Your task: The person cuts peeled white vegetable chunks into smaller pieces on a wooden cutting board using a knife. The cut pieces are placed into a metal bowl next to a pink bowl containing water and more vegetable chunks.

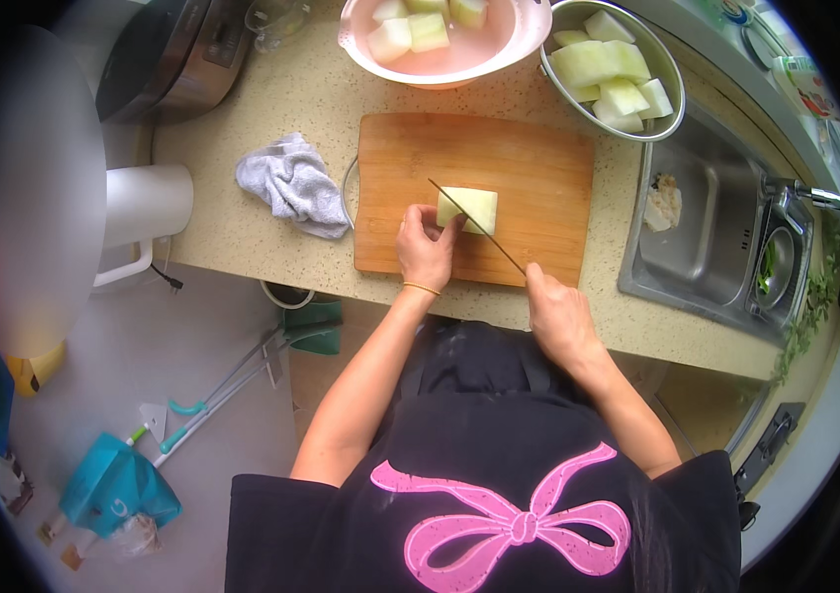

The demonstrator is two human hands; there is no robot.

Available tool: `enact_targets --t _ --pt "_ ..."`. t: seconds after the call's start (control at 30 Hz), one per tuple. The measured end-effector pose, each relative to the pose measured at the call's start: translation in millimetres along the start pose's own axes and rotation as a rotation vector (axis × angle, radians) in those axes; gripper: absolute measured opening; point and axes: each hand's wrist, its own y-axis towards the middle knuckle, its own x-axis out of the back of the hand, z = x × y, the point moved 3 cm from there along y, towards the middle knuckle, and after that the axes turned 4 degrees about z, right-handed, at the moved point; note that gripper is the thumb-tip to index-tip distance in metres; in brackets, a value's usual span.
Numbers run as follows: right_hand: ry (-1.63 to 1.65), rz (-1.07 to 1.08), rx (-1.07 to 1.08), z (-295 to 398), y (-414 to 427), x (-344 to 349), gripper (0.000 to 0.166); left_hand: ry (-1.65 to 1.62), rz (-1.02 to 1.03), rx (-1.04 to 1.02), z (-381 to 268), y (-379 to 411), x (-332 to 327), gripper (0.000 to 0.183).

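A peeled block of pale green melon (480,204), which looks like winter melon, lies on the wooden cutting board (420,148). The fingers and thumb of my left hand (426,248) grip its left and near side. My right hand (559,311) is closed around the handle of a kitchen knife (507,254). Seen almost edge-on, the blade runs diagonally over the block, from the near right to the far left. Whether its edge has sunk into the flesh I cannot tell. The knife handle is hidden inside my fist.
Behind the board are a pink basin (457,70) and a metal bowl (679,111), both holding melon chunks. A crumpled grey cloth (294,185) lies left, near a white kettle (149,204) and a dark appliance (175,59). At right is a steel sink (694,259) with scraps inside.
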Motion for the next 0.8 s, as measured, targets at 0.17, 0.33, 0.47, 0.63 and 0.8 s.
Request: enact_targets --t 0.17,0.33,0.47,0.63,0.8 --pt "-0.026 0.035 -0.017 7 8 4 0.022 -0.109 0.051 0.077 8 3 -2 0.04" --pt "-0.028 -0.012 0.013 15 42 -5 0.022 -0.043 0.034 0.079 4 3 0 0.04" --pt "-0.032 0.006 0.028 15 51 -7 0.024 -0.003 0.02 0.09 6 4 -1 0.035" --pt "-0.033 0.082 -0.048 5 28 -3 0.024 0.071 0.018 0.049 -6 1 -1 0.039" --pt "0.015 0.019 0.019 12 52 -5 0.02 -0.005 0.103 0.182 -10 5 3 0.039"
